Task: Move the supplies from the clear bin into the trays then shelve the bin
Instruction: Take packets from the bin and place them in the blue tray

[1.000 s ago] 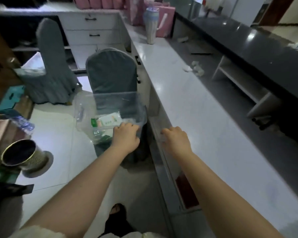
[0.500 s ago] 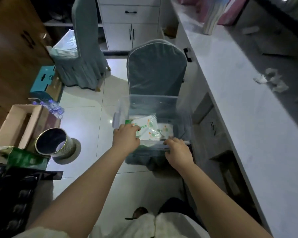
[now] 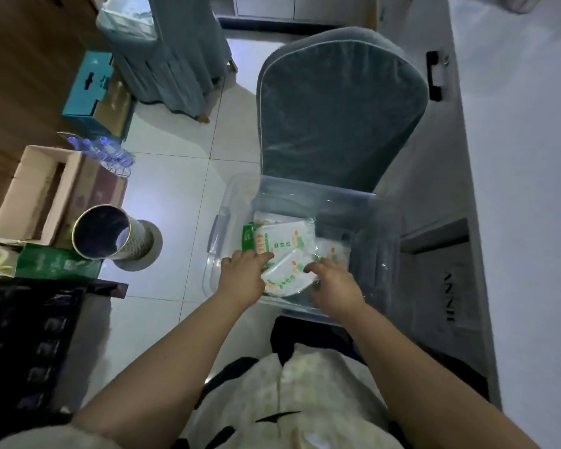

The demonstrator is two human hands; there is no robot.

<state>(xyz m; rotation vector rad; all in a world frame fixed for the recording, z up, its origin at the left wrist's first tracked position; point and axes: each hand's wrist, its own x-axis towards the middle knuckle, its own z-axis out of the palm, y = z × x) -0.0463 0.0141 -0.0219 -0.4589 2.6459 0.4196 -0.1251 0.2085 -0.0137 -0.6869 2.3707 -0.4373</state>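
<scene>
On the chair seat, clear bin (image 3: pixel 227 202): white-and-green packets (image 3: pixel 282 251) held inside, near front wall, gripped by left hand (image 3: pixel 242 280) and right hand (image 3: pixel 336 286). Unloading barely begun; shelving outstanding.

Looks like a back room/storage area of an office or venue. Covered banquet chair (image 3: pixel 337 111), white cabinets w/ black handle (image 3: pixel 433 76), cardboard boxes (image 3: pixel 39 192) & bottled water (image 3: pixel 106 153) on tiled floor (image 3: pixel 175 189).
</scene>
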